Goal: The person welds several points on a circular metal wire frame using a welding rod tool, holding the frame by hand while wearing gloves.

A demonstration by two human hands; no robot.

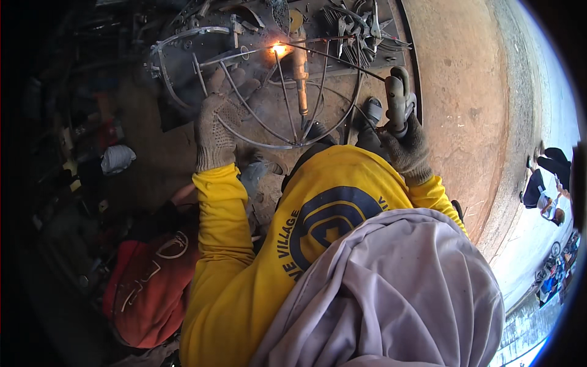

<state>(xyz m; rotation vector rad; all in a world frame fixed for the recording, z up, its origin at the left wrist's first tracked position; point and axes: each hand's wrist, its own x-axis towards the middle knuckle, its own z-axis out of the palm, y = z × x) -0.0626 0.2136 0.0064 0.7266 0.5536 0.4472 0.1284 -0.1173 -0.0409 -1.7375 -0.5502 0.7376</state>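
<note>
My right hand [408, 147], in a knit work glove, is closed around the grey handle of a welding electrode holder [397, 101]. A thin electrode [339, 62] runs leftward from its jaw to a bright glowing weld spot [279, 49]. That spot lies on a straight bar of a half-round metal rod frame [263, 145], whose spokes fan down to a curved rim. My left hand [217, 122], also gloved, grips the frame at its left side. Smoke and the rods partly hide its fingers. An orange angle grinder [300, 73] lies just behind the spokes.
A dark worktable [391, 58] carries a heap of metal strips [364, 30] at the far right. Another curved metal piece [165, 73] stands at the far left. A person in a red top [156, 287] is close on my left. Other people [544, 189] are far right.
</note>
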